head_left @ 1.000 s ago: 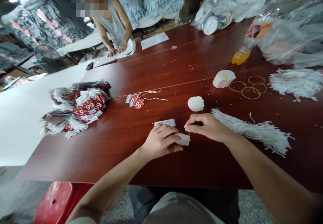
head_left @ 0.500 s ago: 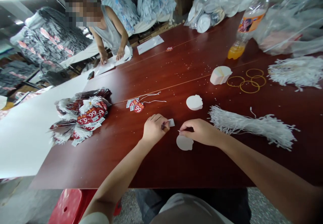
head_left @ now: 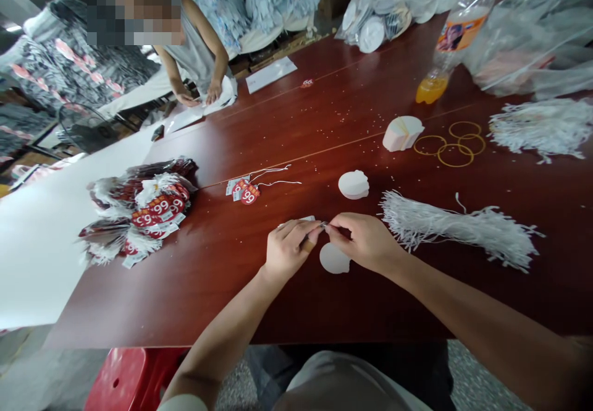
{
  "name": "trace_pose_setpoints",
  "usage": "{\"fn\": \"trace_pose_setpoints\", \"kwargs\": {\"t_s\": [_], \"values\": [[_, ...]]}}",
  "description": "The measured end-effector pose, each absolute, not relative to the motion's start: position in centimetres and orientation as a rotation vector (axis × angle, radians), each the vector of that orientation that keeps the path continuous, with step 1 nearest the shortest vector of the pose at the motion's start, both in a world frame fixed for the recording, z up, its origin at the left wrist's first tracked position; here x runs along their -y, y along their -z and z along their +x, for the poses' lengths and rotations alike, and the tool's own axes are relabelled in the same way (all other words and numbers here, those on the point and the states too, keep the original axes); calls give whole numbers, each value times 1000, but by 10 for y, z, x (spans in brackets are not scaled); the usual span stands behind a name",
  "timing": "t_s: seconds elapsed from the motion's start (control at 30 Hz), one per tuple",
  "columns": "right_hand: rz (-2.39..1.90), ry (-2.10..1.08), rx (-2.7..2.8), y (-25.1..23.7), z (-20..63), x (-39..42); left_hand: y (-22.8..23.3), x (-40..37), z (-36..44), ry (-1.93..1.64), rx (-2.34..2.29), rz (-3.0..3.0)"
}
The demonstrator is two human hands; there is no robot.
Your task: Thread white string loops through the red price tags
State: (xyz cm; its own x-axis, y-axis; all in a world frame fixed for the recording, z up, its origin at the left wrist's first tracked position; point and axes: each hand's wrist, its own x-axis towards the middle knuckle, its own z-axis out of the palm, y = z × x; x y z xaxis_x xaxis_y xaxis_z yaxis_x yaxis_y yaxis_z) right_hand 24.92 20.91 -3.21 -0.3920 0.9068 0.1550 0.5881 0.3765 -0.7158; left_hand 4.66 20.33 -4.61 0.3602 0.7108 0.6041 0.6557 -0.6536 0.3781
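My left hand pinches a small white rectangular tag just above the dark red table. My right hand meets it fingertip to fingertip, pinching what looks like a thin white string end, too small to make out. A round white tag lies face down under my right hand. A small stack of round white tags sits a little beyond. A bundle of white strings lies to the right of my right hand.
A heap of finished red "66" tags with strings lies at the left, and a few loose ones nearer the middle. Rubber bands, a fanned tag stack, an orange drink bottle and plastic bags stand at the right. Another person works at the far end.
My left hand let go of the round tag, picked up the small rectangular tag and brought it to my right fingertips. The round tag now lies flat on the table.
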Motion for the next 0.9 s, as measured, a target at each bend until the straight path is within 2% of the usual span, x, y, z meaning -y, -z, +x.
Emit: {"fn": "trace_pose_setpoints", "kwargs": {"t_s": [0.27,0.37,0.47,0.7,0.8,0.9], "values": [[-1387,-757,2069,31,252,-211,48,-202,45,-1256,-1205,2529],[-1326,-983,2009,22,261,-217,47,-200,45,-1232,-1139,2506],[-1056,-1340,1954,9,273,-222,45,-192,48,-1179,-1064,2506],[-558,-1793,1456,4,305,-224,52,-165,70,-643,-992,2706],[-413,-1908,1300,5,309,-222,58,-162,75,-605,-1020,2689],[-459,-1906,1167,4,312,-220,55,-161,72,-685,-1039,2662]]}}
